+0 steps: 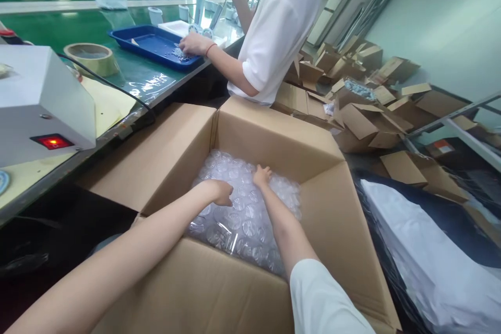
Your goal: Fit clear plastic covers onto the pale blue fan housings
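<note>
Both arms reach down into one large open cardboard box, its four flaps folded outward and its walls standing well clear of the arms. The left hand is curled loosely, pressing on the bubble wrap that fills the box bottom. The right hand rests on the same wrap, fingers drawn together. Beside the box, a green surface carries one blue tray, one tape roll and a white machine. A co-worker's hand rests in the tray. Empty cartons pile up on the floor.

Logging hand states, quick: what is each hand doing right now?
Left hand: curled, resting on the bubble wrap in the box; grip cannot be told.
Right hand: fingers down, pressing the bubble wrap.
</note>
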`<state>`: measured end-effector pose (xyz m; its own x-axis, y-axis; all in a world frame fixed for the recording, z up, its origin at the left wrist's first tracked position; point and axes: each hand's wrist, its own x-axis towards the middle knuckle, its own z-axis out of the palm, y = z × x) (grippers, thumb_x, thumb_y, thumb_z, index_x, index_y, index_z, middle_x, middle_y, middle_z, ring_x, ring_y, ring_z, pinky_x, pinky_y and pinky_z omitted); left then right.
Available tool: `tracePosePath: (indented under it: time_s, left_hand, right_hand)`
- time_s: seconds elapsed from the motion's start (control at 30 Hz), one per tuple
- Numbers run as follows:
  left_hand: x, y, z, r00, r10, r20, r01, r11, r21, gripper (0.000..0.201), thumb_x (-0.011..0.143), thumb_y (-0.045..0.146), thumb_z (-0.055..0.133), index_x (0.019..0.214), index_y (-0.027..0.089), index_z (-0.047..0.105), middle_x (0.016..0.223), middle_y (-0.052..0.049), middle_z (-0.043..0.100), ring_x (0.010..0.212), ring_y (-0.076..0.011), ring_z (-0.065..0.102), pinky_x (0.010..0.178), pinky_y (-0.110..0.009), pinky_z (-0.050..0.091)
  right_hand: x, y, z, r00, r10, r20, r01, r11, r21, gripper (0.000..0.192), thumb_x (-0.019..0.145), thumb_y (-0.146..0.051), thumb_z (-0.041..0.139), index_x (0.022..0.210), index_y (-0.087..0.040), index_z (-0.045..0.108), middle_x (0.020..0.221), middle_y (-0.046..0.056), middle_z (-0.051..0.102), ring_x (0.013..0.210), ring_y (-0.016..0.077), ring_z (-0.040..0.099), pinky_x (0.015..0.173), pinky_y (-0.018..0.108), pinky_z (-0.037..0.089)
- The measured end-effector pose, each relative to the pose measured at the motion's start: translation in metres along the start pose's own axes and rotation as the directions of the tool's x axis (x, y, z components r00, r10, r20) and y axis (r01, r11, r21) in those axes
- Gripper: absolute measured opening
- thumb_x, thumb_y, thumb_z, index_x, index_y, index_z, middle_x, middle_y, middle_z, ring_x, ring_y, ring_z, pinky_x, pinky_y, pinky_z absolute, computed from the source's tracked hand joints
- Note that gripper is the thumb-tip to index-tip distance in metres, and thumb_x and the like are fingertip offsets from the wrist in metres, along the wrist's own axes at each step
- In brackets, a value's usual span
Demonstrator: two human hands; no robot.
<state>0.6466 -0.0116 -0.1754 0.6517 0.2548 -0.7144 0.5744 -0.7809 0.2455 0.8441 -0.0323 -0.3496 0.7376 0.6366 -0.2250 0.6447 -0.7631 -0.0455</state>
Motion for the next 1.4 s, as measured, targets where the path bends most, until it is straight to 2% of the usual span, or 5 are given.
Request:
tracePosePath:
  time_s: [0.33,0.67,0.8,1.03,1.4]
  left_hand:
    - [-0.009,0.002,0.002,1.000,0.005,0.004,-0.005,0.999,0.054,0.038,0.092,0.037,0.055,0.124,0.016,0.055,0.127,-0.011,0.057,0.112,-0.0248,0.058,0.095,-0.048,0.049]
    - [-0.006,-0.002,0.008,1.000,-0.013,-0.028,0.013,1.000,0.006,0.032,0.091,0.032,0.058,0.118,0.015,0.059,0.123,-0.010,0.060,0.108,-0.0232,0.060,0.092,-0.046,0.051]
    - [0.006,-0.002,0.009,0.978,0.039,-0.207,-0.053,0.996,-0.067,0.034,0.090,0.033,0.059,0.120,0.015,0.058,0.124,-0.011,0.059,0.110,-0.0246,0.059,0.094,-0.048,0.049]
    - [0.028,-0.009,0.005,0.797,-0.011,-0.604,-0.155,0.963,-0.221,0.055,0.088,0.039,0.061,0.136,0.017,0.044,0.147,-0.014,0.039,0.129,-0.0312,0.045,0.102,-0.053,0.042]
    - [0.025,-0.022,0.007,0.837,-0.220,-0.501,0.059,0.947,-0.317,0.034,0.092,0.033,0.057,0.121,0.015,0.057,0.122,-0.010,0.059,0.106,-0.0230,0.061,0.089,-0.045,0.052]
  right_hand:
    - [0.009,0.018,-0.012,0.990,-0.140,0.024,0.138,0.986,0.089,0.032,0.092,-0.032,0.060,0.120,-0.017,0.058,0.127,0.010,0.056,0.111,0.0250,0.057,0.094,0.048,0.050]
    - [0.010,0.047,-0.042,0.982,-0.120,-0.145,0.181,0.811,0.556,0.028,0.094,-0.033,0.057,0.116,-0.015,0.059,0.116,0.008,0.061,0.100,0.0213,0.062,0.085,0.042,0.054]
    - [0.005,0.052,-0.068,0.977,-0.142,-0.158,0.212,0.648,0.731,0.027,0.094,-0.034,0.056,0.113,-0.014,0.059,0.108,0.007,0.063,0.090,0.0185,0.064,0.078,0.038,0.056]
    - [-0.038,-0.002,-0.070,0.892,-0.453,-0.005,0.223,0.430,0.875,0.023,0.094,-0.034,0.058,0.102,-0.013,0.062,0.091,0.003,0.066,0.074,0.0135,0.064,0.067,0.030,0.057]
    - [0.006,-0.009,-0.040,0.959,-0.284,0.009,0.202,0.704,0.680,0.029,0.092,-0.033,0.060,0.116,-0.016,0.058,0.115,0.008,0.061,0.097,0.0212,0.063,0.081,0.040,0.055]
